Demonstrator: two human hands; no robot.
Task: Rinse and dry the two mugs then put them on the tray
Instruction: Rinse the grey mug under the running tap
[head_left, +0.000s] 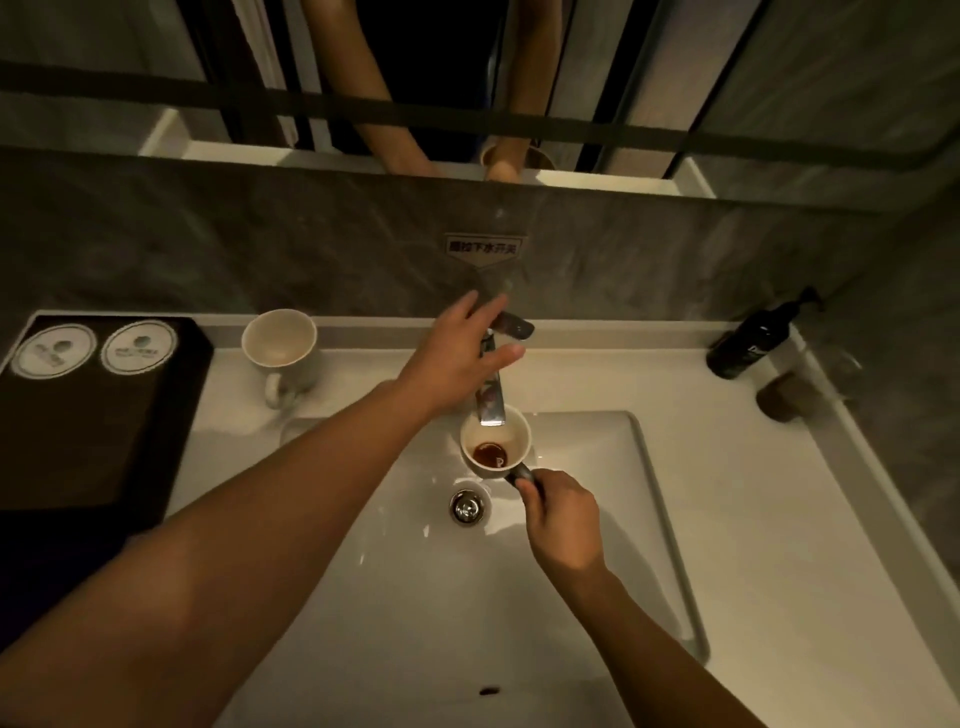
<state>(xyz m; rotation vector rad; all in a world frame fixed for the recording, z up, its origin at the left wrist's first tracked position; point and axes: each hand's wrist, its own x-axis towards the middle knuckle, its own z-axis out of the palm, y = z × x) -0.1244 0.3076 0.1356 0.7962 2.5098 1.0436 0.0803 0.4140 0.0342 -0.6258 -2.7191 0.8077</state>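
My right hand (561, 519) grips the handle of a white mug (511, 441) and holds it upright over the basin, right under the faucet spout (492, 405). A brown residue lies at that mug's bottom. My left hand (462, 353) reaches over the faucet with fingers spread, at the lever (514, 326), holding nothing. A second white mug (280, 345) stands upright on the counter left of the faucet, handle toward me. The dark tray (78, 426) lies at the far left of the counter.
Two round white paper-covered items (139, 345) lie on the tray's back edge. A dark pump bottle (753, 338) and a brown tumbler lying on its side (787, 397) sit at the back right. The drain (467, 506) is in the white basin (597, 519). A mirror hangs above.
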